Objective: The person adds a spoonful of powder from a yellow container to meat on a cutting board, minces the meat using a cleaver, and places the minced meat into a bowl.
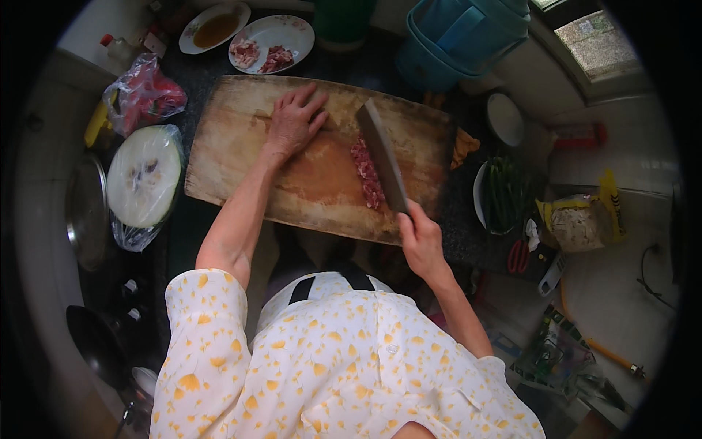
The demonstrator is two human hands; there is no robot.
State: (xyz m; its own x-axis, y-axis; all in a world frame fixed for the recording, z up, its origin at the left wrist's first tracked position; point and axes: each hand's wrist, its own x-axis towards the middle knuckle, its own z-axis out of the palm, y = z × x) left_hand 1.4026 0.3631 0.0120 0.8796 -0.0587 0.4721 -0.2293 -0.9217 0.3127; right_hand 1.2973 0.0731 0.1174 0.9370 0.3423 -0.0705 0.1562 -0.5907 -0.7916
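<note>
My right hand [422,238] is closed around the handle of a cleaver [382,153], whose broad blade stands over the right part of a worn wooden chopping board [230,131]. Along the blade's left side lies a narrow row of chopped raw meat [367,174]. My left hand [295,120] rests palm down on the board's upper left part, fingers apart, away from the meat. Beyond the board, a white plate [299,35] carries two small heaps of cut meat, one paler [244,52] and one darker red [276,58].
A plate of brown liquid [216,30], a plastic-wrapped cut melon or gourd [143,175] and a bag of red items [148,93] lie leftward. Rightward are a bowl of green vegetables [502,195], red-handled scissors [517,256] and an orange cloth [465,148]. A blue bucket [439,49] stands behind.
</note>
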